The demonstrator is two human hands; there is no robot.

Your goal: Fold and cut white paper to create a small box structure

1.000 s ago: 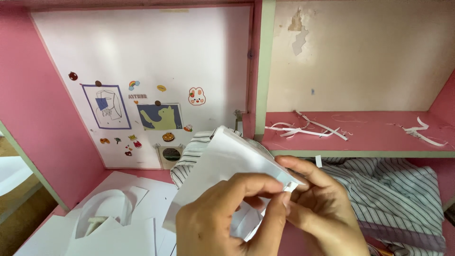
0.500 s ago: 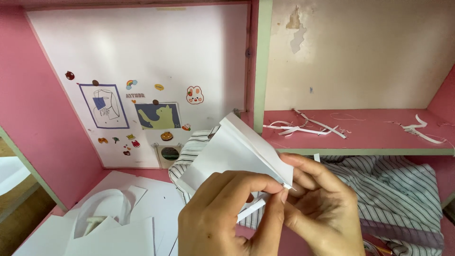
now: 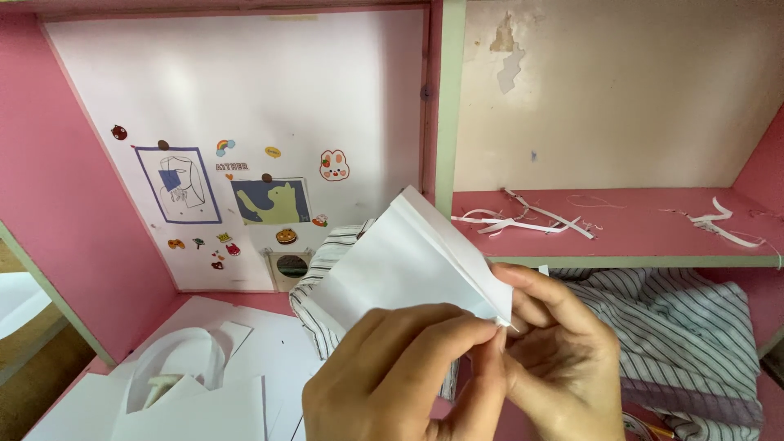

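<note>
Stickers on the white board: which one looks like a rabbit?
The rabbit sticker, white with pink ears, is farthest right, above the cat picture; the others are small and round.

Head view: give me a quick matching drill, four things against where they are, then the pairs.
1. folded white paper
2. paper strips
3. striped cloth
4. stickers

A. on the pink shelf
B. on the white back panel
C. pinched between both hands
D. under the shelf, behind the hands

Pairs: 1-C, 2-A, 3-D, 4-B. The left hand and right hand meet at the paper's corner.
</note>
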